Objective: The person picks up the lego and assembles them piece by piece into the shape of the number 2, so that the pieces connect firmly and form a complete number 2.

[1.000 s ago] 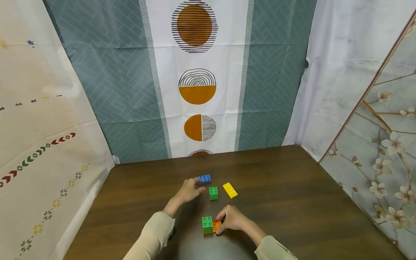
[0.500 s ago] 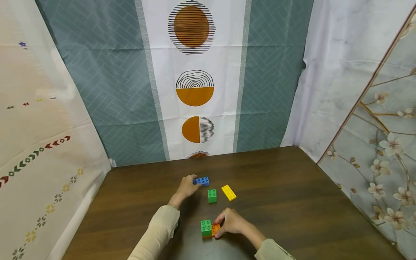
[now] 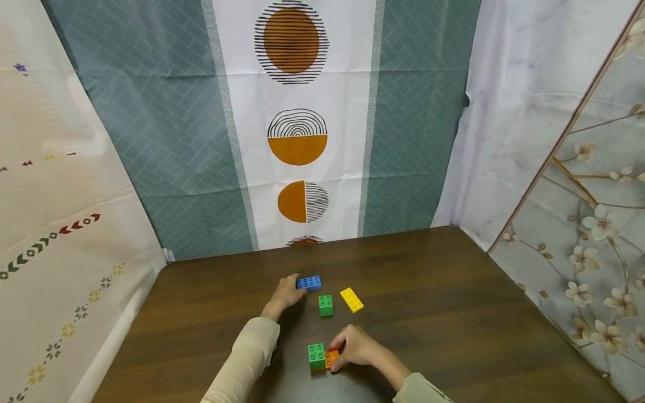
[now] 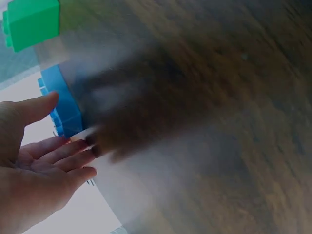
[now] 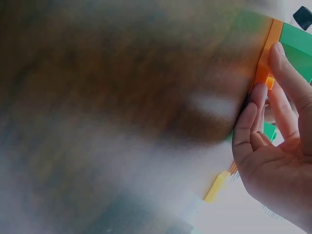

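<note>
Pinching the orange brick (image 3: 330,357), your right hand (image 3: 358,346) has its thumb and fingers close together on the right end. A green brick (image 3: 316,355) sits on the left part. Farther back on the table (image 3: 428,291), your left hand (image 3: 286,292) holds the left end of the blue brick (image 3: 310,283). The other green brick (image 3: 325,305) stands near the blue one, with a yellow brick (image 3: 351,300) to its right.
</note>
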